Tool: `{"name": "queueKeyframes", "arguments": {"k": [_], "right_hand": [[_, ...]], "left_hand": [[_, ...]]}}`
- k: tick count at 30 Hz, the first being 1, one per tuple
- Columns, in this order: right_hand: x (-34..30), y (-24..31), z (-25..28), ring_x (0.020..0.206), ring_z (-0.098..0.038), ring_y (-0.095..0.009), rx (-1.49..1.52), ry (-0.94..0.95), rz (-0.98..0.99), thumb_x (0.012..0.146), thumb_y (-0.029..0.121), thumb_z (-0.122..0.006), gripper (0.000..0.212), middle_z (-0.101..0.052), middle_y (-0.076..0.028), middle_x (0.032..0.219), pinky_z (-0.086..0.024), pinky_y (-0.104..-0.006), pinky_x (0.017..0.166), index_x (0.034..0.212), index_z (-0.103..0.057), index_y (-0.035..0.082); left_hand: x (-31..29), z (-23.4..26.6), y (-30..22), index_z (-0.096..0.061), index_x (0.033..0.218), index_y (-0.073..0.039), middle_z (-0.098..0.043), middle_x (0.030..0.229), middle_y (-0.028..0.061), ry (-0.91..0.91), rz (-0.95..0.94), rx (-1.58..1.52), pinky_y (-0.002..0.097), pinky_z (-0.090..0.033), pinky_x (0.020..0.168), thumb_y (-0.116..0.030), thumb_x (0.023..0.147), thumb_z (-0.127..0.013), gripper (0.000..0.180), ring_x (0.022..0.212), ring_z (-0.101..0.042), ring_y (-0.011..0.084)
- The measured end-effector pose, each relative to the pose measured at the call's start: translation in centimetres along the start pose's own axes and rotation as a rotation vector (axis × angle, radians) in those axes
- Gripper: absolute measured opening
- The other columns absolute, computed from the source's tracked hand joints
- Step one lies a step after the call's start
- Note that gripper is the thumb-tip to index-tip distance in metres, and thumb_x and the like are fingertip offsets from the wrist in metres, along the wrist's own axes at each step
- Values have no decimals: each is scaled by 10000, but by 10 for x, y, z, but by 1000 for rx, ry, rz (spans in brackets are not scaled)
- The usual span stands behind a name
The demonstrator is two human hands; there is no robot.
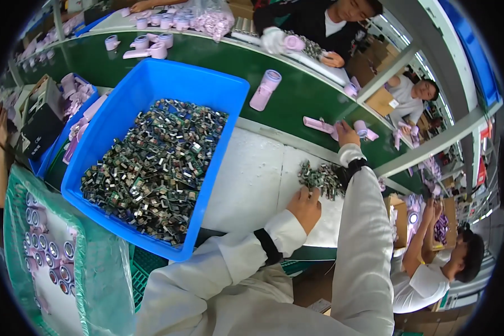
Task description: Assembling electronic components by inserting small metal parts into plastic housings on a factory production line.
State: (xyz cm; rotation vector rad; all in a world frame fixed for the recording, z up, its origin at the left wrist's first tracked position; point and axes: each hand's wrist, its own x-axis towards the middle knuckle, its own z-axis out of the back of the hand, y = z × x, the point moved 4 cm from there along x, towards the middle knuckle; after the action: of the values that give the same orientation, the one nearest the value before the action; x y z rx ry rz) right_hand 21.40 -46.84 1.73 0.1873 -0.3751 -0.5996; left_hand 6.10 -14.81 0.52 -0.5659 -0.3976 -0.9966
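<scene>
My left hand (305, 210) is at the near edge of a small heap of circuit boards (322, 178) on a white foam sheet (252, 168). Its fingers are bent and a little apart, and nothing shows between them. Farther off, my right hand (347, 135) reaches over the green conveyor belt (218, 59). It is closed on a lilac handheld fan body (319, 124), whose handle points left; the hand partly hides its round end. Just right of this hand lies another lilac fan body (365, 130).
A large blue bin (145, 75) full of small circuit boards stands left of the foam. A lone fan body (266, 89) lies on the belt. At lower left is a green plastic-lined crate (89, 263) of lilac parts. A co-worker's gloved hand (273, 40) is across the belt.
</scene>
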Motion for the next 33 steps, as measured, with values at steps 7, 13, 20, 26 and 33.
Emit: {"name": "queueKeyframes", "arguments": {"k": [7,13,20,26,33], "right_hand": [[-11,169,-7,748,-714,-317,31,220,407,906,463,-662,433,-753,-107,856,-570,-386,709,1096,-729,79],[-3,200,-74,569,-669,-213,299,542,-24,888,407,-656,434,-723,-131,754,-533,-353,592,814,-705,-18],[-41,200,-41,481,-521,-139,681,800,-112,891,326,-638,337,-602,-42,635,-422,-315,476,739,-623,25],[-194,184,89,449,-424,-75,805,907,-47,928,161,-580,195,-501,5,597,-308,-256,404,773,-559,44],[-345,151,121,452,-503,-89,614,748,-106,947,123,-605,147,-560,-16,580,-413,-245,422,859,-602,5]], "left_hand": [[5,34,10,-677,1004,-44,-573,1054,134,110,87,-100,372,-545,749,-104,763,-624,255,904,-614,297],[-58,130,36,-661,1078,-42,-595,993,149,25,213,-356,400,-552,760,-2,788,-629,294,855,-654,334],[-106,138,80,-652,1159,-63,-645,1031,121,-217,405,-430,396,-555,773,5,858,-622,311,914,-669,324],[-110,134,92,-671,1140,-57,-653,1077,168,-221,378,-429,426,-527,847,12,874,-646,276,974,-647,372],[-92,140,65,-655,1192,-74,-659,1046,123,-319,319,-299,438,-461,896,-93,883,-687,311,987,-619,316]]}}
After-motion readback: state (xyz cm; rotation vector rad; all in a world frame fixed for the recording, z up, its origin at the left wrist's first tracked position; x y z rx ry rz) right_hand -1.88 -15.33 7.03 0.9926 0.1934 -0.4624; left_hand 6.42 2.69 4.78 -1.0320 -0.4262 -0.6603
